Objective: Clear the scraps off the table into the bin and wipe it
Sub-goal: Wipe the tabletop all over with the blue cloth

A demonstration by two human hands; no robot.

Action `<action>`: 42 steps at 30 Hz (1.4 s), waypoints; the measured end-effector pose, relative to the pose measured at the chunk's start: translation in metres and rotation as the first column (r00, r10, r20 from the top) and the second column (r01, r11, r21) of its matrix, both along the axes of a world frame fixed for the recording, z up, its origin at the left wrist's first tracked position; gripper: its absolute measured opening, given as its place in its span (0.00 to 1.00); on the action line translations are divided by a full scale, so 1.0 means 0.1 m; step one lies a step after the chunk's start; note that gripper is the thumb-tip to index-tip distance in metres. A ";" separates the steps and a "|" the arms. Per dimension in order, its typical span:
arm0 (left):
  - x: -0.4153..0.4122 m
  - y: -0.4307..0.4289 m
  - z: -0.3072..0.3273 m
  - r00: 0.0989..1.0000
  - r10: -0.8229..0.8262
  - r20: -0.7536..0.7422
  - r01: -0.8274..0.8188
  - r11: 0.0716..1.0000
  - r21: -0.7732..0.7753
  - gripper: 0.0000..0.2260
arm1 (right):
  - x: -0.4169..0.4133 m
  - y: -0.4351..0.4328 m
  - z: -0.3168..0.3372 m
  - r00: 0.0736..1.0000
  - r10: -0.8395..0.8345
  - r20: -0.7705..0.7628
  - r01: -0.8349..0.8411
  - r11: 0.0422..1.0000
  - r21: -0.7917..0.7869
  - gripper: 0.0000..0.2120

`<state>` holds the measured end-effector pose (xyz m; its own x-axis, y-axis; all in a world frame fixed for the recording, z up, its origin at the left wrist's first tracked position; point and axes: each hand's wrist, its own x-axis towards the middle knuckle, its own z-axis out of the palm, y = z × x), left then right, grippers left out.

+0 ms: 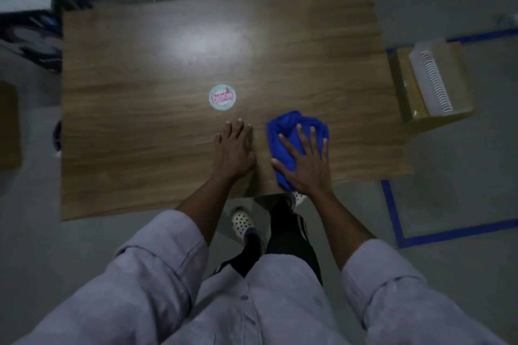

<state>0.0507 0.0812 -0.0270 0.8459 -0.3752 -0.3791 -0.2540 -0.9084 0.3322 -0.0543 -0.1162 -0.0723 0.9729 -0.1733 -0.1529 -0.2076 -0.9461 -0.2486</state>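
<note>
Now, reading from left to right, I see the wooden surface (140, 148) almost bare, which suits the wiping stage: no loose scraps show on it from this view, so I judge the clearing into the bin is likely done, though I cannot pick out a bin for certain among the dim shapes at the far left. Near the middle lies one round sticker or coaster (222, 97) with pink lettering, flat on the wood; I cannot tell whether it is stuck down or a leftover to be removed. Just below it my left hand (234, 152) rests palm down, fingers loosely together and holding nothing, probably bracing my weight while the other side works. Beside it, apart by a narrow strip of wood, my right hand (305, 164) lies flat with its grip spread wide, fingers fanned over one bunched blue cloth (291, 127), pressing it to the surface near the front edge; the wide spread gives an even push for the wipe. Farther right, off the surface on the floor, stands one open cardboard box (406, 87) with a white ribbed plastic piece (431, 78) in it. Count: two hands, one cloth, one sticker, one box.
</note>
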 end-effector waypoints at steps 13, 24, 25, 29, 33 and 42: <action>0.17 0.20 -0.06 0.979 0.133 0.156 -0.099 0.972 -0.213 0.24 | 0.49 0.61 0.00 0.997 0.044 0.061 -0.045 0.999 0.018 0.32; 0.91 -0.02 -0.37 0.978 0.007 0.207 0.013 0.995 -0.094 0.30 | 1.52 -0.12 -0.05 0.977 -0.207 0.058 0.206 0.978 0.019 0.33; 0.97 -0.06 -0.37 0.983 0.021 0.182 -0.001 0.994 -0.111 0.30 | 1.66 -0.05 -0.05 0.977 -0.202 0.064 0.202 0.979 0.015 0.34; 1.08 -0.16 -0.39 0.988 0.050 0.148 -0.023 0.985 -0.174 0.30 | 1.69 0.24 -0.05 0.993 -0.077 0.085 0.076 0.997 0.010 0.33; 1.24 -0.21 -0.40 0.964 0.086 0.253 -0.019 0.966 -0.257 0.26 | 1.15 0.09 -0.04 0.999 0.011 0.052 -0.012 1.000 0.022 0.32; 1.77 -0.20 -0.56 0.936 0.049 0.347 -0.025 0.997 -0.075 0.30 | 2.00 -0.44 -0.10 0.983 -0.174 0.053 0.174 0.985 0.002 0.33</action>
<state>0.2277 0.0611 -0.0835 0.9341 -0.3556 -0.0325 -0.3317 -0.8977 0.2899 0.1457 -0.1598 -0.0823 0.9345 -0.3413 -0.1012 -0.3560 -0.8972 -0.2615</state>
